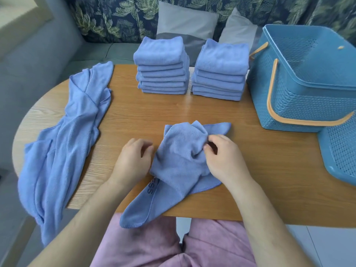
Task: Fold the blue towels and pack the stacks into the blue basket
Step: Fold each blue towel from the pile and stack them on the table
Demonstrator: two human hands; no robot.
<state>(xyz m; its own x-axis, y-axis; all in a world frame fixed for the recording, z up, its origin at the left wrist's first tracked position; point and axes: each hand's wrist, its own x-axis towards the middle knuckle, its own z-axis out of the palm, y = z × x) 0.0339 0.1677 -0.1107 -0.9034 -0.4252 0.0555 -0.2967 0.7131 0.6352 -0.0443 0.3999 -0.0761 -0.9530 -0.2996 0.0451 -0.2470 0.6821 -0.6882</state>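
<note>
Pink-clad lap (154, 247) at bottom centre, crumpled towel (179, 162) lower centre, draped over the table (144, 116) edge, right hand (225, 158) pinching its bunched fold, left hand (133, 160) curled at its left edge, grip not discernible, two folded stacks (162, 74) upper centre, blue basket (289, 105) at right, loose towels (73, 132) left.

The towel (179, 160) pinched in my right hand (225, 160) is soft, matt blue cloth with a fine nap. Beneath the grip I see the table (250, 170), smooth wood grain with a faint sheen. Right of and beyond the grip, the basket (308, 105) is matt perforated plastic with smooth orange handles (269, 93).
</note>
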